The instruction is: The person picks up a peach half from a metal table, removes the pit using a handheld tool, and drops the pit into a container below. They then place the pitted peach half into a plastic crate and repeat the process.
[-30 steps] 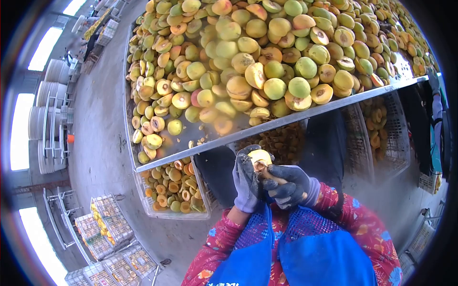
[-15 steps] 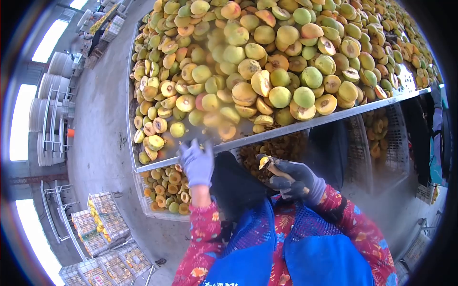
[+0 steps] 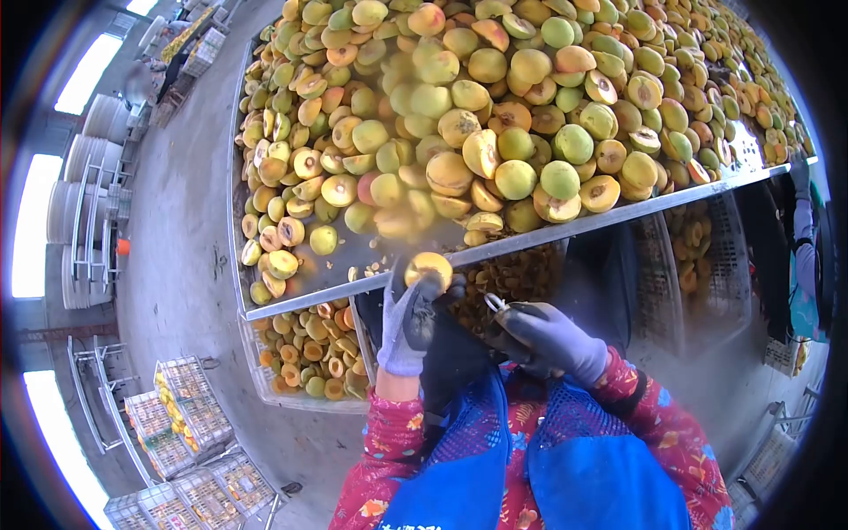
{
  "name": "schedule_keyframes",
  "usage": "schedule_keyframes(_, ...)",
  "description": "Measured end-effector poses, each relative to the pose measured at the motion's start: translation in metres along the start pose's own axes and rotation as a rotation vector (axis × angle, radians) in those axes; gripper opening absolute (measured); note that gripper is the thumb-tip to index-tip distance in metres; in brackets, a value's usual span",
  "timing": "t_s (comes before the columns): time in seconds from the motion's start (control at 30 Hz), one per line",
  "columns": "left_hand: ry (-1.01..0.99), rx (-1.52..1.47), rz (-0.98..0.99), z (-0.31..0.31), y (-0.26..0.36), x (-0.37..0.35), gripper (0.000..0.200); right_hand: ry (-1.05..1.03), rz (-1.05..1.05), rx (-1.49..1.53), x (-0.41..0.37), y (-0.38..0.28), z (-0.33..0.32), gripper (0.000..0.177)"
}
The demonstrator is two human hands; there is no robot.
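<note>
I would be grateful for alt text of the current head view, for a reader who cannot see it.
A gloved left hand holds a yellow fruit and a gloved right hand a metal-tipped tool, beside a metal-edged table heaped with whole and halved fruit. Below sits a crate of more fruit.

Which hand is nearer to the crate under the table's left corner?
Left. The left hand is just past the crate's right side; the right hand, holding a metal-tipped tool, is farther right.
</note>
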State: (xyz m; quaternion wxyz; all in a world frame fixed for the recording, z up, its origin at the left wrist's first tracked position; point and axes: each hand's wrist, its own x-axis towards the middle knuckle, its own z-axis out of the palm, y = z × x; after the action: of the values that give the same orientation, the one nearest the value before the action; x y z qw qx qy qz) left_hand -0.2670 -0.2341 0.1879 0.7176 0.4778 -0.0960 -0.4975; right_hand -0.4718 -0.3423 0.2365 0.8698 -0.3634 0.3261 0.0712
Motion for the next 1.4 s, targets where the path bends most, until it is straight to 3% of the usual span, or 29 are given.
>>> schedule_keyframes(0.03, -0.011, -0.130, -0.063, 0.001, -0.006, -0.004, 0.039, 0.018, -0.035, -0.182, -0.004, -0.003, 0.005, 0.025)
schedule_keyframes(0.07, -0.014, -0.259, -0.128, 0.004, -0.010, -0.008, 0.041, 0.086, -0.548, -0.556, 0.006, 0.009, 0.009, 0.021)
schedule_keyframes(0.1, 0.001, -0.475, -0.262, 0.008, -0.012, -0.012, 0.042, 0.214, -0.743, -0.869, 0.007, 0.017, 0.010, 0.019)
schedule_keyframes(0.2, -0.170, -0.470, -0.296, 0.023, -0.010, -0.025, 0.042, 0.319, -0.724, -1.075, -0.003, 0.017, 0.017, 0.025)
schedule_keyframes(0.3, -0.123, -0.369, -0.297, 0.019, -0.021, -0.032, 0.040, 0.331, -0.701, -1.101, -0.001, 0.023, 0.019, 0.030)
schedule_keyframes(0.33, -0.108, -0.201, -0.204, 0.023, -0.023, -0.040, 0.035, 0.356, -0.708, -1.133, -0.003, 0.022, 0.021, 0.029)
schedule_keyframes(0.43, -0.172, 1.276, 0.561, 0.028, -0.024, -0.048, 0.031, 0.362, -0.763, -1.273, -0.003, 0.027, 0.018, 0.036)
schedule_keyframes(0.6, -0.015, 0.431, 0.077, 0.031, -0.034, -0.051, 0.030, 0.314, -0.733, -1.309, 0.000, 0.036, 0.016, 0.039)
schedule_keyframes(0.77, 0.082, 0.539, 0.118, 0.031, -0.046, -0.053, 0.029, 0.232, -0.716, -1.324, -0.003, 0.040, 0.016, 0.033)
schedule_keyframes(0.87, 0.083, 0.707, 0.258, 0.040, -0.042, -0.055, 0.030, 0.179, -1.016, -1.496, 0.007, 0.050, 0.002, 0.029)
schedule_keyframes(0.97, 0.063, 0.867, 0.408, 0.049, -0.036, -0.057, 0.031, -0.033, -0.137, -0.464, -0.009, 0.007, 0.015, 0.030)
schedule_keyframes(1.13, 0.032, 0.864, 0.451, 0.048, -0.038, -0.054, 0.033, -0.201, 0.022, -0.072, -0.005, 0.017, 0.004, 0.036)
schedule_keyframes(1.23, -0.121, 0.668, 0.402, 0.039, -0.042, -0.047, 0.038, -0.390, 0.294, 0.473, 0.001, 0.020, -0.007, 0.038)
schedule_keyframes(1.27, -0.170, 0.635, 0.401, 0.038, -0.041, -0.045, 0.040, -0.586, 0.338, 0.761, 0.010, 0.035, -0.012, 0.040)
schedule_keyframes(1.37, -0.250, 0.513, 0.381, 0.034, -0.045, -0.039, 0.042, -0.678, 0.388, 0.925, 0.013, 0.043, -0.016, 0.040)
schedule_keyframes(1.4, -0.262, 0.697, 0.460, 0.034, -0.041, -0.038, 0.041, -0.592, 0.346, 0.801, 0.009, 0.042, -0.016, 0.040)
